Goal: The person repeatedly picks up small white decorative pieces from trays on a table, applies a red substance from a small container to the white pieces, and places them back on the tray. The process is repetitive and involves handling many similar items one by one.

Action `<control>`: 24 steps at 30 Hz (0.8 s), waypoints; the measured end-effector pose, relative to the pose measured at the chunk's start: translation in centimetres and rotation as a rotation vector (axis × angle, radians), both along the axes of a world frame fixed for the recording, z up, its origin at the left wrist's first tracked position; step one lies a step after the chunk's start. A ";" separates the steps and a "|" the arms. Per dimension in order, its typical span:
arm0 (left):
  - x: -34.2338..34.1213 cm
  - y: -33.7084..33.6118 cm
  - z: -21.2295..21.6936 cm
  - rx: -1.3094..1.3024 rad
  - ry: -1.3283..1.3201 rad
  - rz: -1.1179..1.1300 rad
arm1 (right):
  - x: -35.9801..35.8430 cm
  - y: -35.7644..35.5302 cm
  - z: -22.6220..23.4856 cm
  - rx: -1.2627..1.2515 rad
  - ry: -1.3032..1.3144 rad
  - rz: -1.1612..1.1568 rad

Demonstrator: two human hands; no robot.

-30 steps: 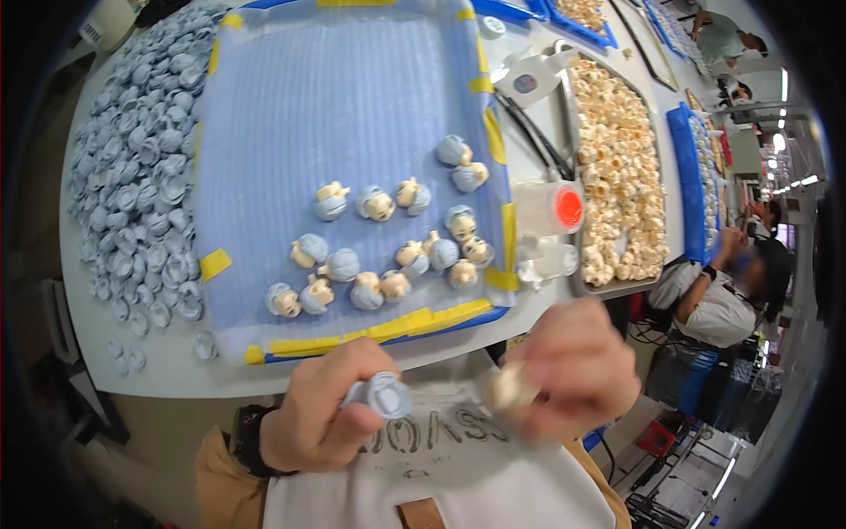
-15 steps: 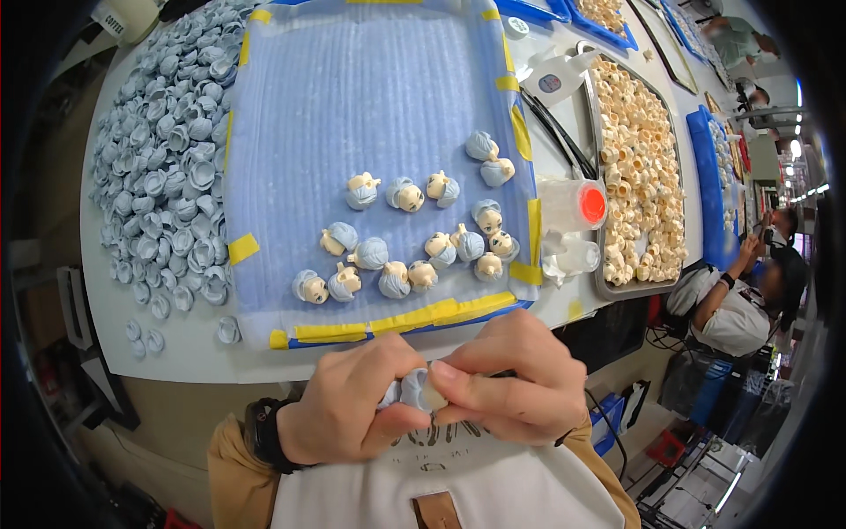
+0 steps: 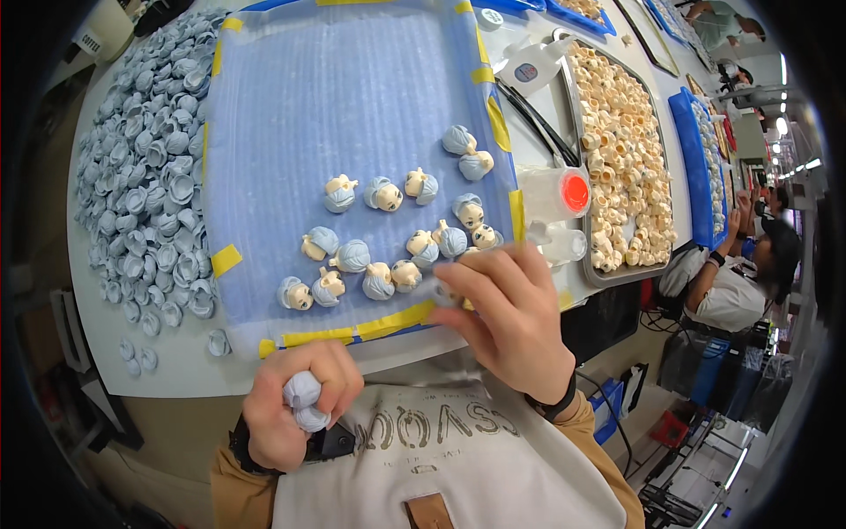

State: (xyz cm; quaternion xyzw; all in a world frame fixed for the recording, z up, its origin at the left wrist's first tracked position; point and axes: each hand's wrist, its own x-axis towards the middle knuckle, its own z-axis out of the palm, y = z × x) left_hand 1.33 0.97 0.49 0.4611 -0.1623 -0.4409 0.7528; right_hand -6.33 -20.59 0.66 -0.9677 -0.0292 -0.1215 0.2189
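Note:
Two light-blue doll hair pieces (image 3: 304, 390) rest in my left hand (image 3: 266, 410), whose fingers curl round them near my apron. My right hand (image 3: 520, 322) reaches over the front edge of the blue padded mat (image 3: 300, 97), pinching a small doll head (image 3: 447, 294) with blue hair, smeared by motion and partly hidden by the fingers. Near it on the mat lie several doll heads with blue hair, among them one with its face showing (image 3: 406, 275) and another lying with the neck out (image 3: 329, 287).
Loose blue hair pieces (image 3: 145, 167) are heaped on the left of the table. To the right stand a metal tray (image 3: 577, 132) of beige face parts, a white squeeze bottle (image 3: 533, 69), black tweezers (image 3: 542, 119) and a clear jar with a red top (image 3: 575, 192). Another person (image 3: 731, 286) sits beyond.
My hands have parted. The right one has carried the doll head forward to the mat's front edge, while the left has drawn down and left with the hair pieces.

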 end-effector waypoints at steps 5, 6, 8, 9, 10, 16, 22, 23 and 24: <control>-0.2 -0.5 1.1 0.143 0.123 -0.011 | -0.4 0.7 0.4 -0.026 0.098 -0.056; -0.5 -0.5 0.9 0.167 0.012 0.049 | -0.6 0.7 0.7 -0.026 0.127 -0.069; -0.8 -0.3 0.5 0.189 -0.201 0.152 | -1.8 -0.3 1.6 0.051 0.043 -0.037; -1.0 -0.1 -0.1 0.167 -0.206 0.198 | -2.2 -0.8 1.8 0.086 0.001 0.002; -1.0 0.0 -0.3 0.159 -0.219 0.238 | -3.1 -2.0 2.7 0.063 -0.088 -0.090; -1.2 -1.5 0.5 0.239 -0.043 0.235 | -9.5 -14.2 0.7 -0.032 0.054 -0.868; -1.2 -1.2 0.4 0.199 -0.079 0.129 | -9.0 -14.5 -0.9 -0.043 0.124 -0.794; -1.2 -1.1 0.1 0.201 -0.113 0.095 | -9.0 -14.5 -0.8 -0.073 0.119 -0.804; -1.1 -1.0 0.1 0.210 -0.148 0.070 | -8.8 -14.1 -0.7 -0.076 0.038 -0.815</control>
